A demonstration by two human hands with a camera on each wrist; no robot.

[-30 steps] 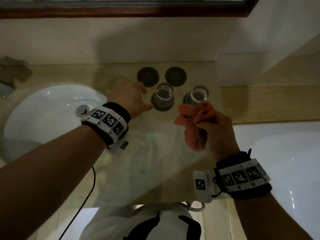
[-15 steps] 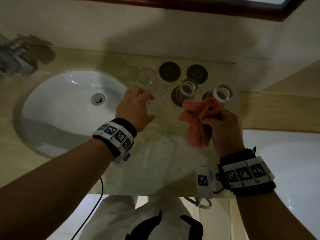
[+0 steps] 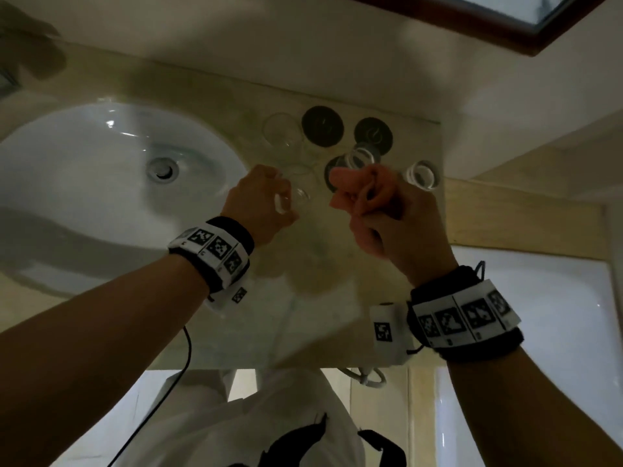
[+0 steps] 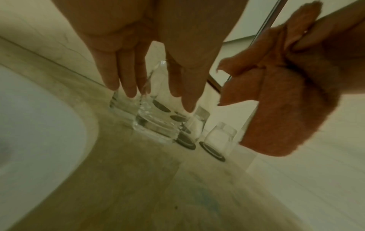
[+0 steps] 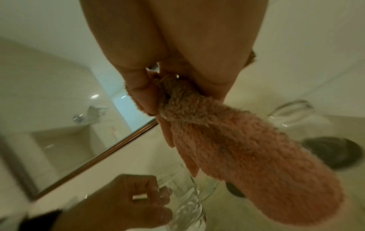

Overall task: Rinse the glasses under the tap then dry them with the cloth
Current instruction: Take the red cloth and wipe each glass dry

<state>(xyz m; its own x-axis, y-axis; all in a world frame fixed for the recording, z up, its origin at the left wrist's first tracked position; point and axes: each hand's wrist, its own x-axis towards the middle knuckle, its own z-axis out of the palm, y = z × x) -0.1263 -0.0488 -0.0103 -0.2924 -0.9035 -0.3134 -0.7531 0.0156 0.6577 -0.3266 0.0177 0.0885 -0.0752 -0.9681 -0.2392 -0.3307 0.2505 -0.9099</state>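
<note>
My left hand (image 3: 286, 200) grips a clear glass (image 3: 298, 197) by its sides, just right of the white sink (image 3: 84, 197). The left wrist view shows the fingers (image 4: 128, 87) and thumb around that glass (image 4: 156, 118). My right hand (image 3: 374, 210) holds a bunched orange cloth (image 3: 354, 190) close to the right of the glass; the cloth (image 5: 247, 148) hangs from its pinch. Another clear glass (image 3: 283, 131) stands upright at the back. Two glasses (image 3: 362, 156) (image 3: 421, 175) stand upside down on dark coasters.
Two bare dark coasters (image 3: 322, 126) (image 3: 372, 134) lie by the back wall. The sink drain (image 3: 163, 168) is left of my hands. A blurred tap (image 3: 8, 82) shows at the far left edge. A wood-framed mirror (image 3: 505, 32) hangs above the beige counter (image 3: 320, 315).
My left hand has reached to a clear glass, closed round it and drawn it nearer. The view has swung left, bringing the sink in. The right hand keeps the cloth.
</note>
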